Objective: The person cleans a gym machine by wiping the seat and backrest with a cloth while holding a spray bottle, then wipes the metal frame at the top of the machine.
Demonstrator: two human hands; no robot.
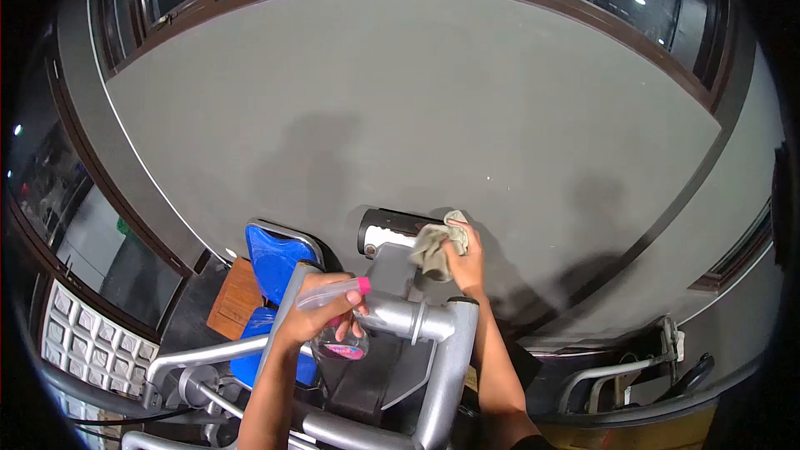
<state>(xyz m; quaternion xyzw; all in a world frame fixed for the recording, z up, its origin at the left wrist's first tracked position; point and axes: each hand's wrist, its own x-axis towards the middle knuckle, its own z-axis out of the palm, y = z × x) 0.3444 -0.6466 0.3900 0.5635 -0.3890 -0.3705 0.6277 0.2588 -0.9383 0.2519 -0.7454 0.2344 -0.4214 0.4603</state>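
Note:
My left hand (pixel 329 310) is wrapped round the neck of a spray bottle (pixel 342 346) with a pink nozzle and a pink label. The bottle hangs upright beside a silver metal frame (pixel 396 317) of what looks like gym equipment. Farther out, my right hand (pixel 465 260) grips a pale, crumpled cloth (pixel 437 248). That cloth overlaps the right end of a dark cylinder (pixel 392 227) with a white patch, close to the wall. Some blur shows on the cloth's lower part.
Behind the frame stands a blue folding chair (pixel 275 262), with a brown wooden board (pixel 231 298) to its left. A grey wall (pixel 417 100) rises straight ahead under brown-framed windows. More silver tubing (pixel 612 371) stands at lower right. White patterned blocks (pixel 87 337) are at far left.

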